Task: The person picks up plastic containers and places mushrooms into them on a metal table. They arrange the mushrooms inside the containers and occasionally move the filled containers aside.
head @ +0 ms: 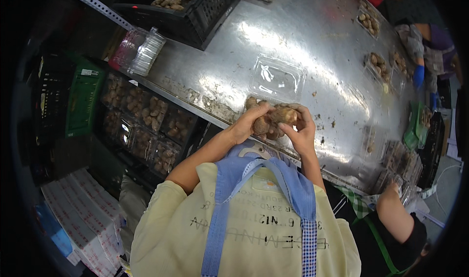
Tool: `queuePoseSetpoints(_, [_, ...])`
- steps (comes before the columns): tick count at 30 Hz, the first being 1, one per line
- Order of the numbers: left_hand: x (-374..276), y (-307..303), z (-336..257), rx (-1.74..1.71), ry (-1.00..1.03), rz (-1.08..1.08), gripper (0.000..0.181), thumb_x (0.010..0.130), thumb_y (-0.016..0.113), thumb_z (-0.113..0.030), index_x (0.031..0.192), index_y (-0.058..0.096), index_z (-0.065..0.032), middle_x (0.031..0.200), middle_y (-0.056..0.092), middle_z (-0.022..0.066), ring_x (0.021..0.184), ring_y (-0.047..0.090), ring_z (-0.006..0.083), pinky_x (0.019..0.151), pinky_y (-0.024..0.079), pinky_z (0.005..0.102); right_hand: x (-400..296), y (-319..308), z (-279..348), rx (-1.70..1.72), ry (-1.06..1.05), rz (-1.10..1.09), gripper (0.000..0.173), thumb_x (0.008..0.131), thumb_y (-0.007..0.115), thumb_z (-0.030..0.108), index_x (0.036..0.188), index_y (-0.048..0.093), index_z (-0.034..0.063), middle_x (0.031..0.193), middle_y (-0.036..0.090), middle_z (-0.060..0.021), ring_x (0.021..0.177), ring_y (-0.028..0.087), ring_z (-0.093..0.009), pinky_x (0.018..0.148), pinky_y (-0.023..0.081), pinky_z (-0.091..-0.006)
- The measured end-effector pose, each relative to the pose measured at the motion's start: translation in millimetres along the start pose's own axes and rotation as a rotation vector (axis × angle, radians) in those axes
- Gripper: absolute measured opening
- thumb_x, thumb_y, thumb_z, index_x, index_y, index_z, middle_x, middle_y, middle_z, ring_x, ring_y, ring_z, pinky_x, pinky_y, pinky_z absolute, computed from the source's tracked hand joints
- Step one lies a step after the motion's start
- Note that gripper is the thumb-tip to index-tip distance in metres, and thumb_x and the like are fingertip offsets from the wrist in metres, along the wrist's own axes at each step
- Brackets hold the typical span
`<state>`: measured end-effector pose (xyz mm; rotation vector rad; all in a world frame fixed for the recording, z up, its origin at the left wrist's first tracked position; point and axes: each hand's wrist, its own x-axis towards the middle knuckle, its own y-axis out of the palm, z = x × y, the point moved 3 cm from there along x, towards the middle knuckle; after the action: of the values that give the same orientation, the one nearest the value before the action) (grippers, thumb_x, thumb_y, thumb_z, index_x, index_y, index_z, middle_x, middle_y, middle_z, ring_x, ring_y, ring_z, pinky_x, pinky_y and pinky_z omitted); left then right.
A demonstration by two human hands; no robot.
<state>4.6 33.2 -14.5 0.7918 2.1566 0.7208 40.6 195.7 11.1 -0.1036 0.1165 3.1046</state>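
Note:
Brown, rough-skinned taro-like tubers fill an opened clear plastic clamshell box at the near edge of the metal table. The box's clear lid lies folded back on the tabletop, away from my body. My right hand holds one larger tuber over the right part of the box, thumb below and fingers above. My left hand rests at the box's left side, its thumb and fingers against tubers. Its fingertips are partly hidden, so its hold is hard to tell.
A black crate of tubers stands at the upper left, near stacked empty clamshells. Packed clamshells fill a black crate at lower left. Co-workers' arms and more boxes line the right side.

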Motion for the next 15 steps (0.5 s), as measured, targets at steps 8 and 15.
queuePoseSetpoints(8, [4.8,11.6,-0.4,0.207,0.191,-0.005,0.034,0.09,0.059,-0.021,0.117,0.053,-0.0024,0.09,0.061,0.0013,0.074,0.058,0.0077,0.056,0.047,0.0201,-0.9,16.3,-4.7,-0.145,-0.076,0.001,0.036,0.097,0.043,0.021,0.126,0.047,-0.0005,0.107,0.061,-0.0105,0.081,0.06,-0.013,0.074,0.049,-0.0262])
queuePoseSetpoints(15, [7.6,6.7,8.0,0.057,-0.033,-0.089,0.032,0.093,0.052,-0.036,0.102,0.059,-0.0058,0.08,0.059,0.0005,0.068,0.056,0.0078,0.047,0.042,0.0212,5.5,3.4,-14.9,-0.003,0.194,-0.029,0.046,0.099,0.034,0.033,0.123,0.05,-0.002,0.098,0.063,-0.0085,0.067,0.055,-0.01,0.061,0.044,-0.0229])
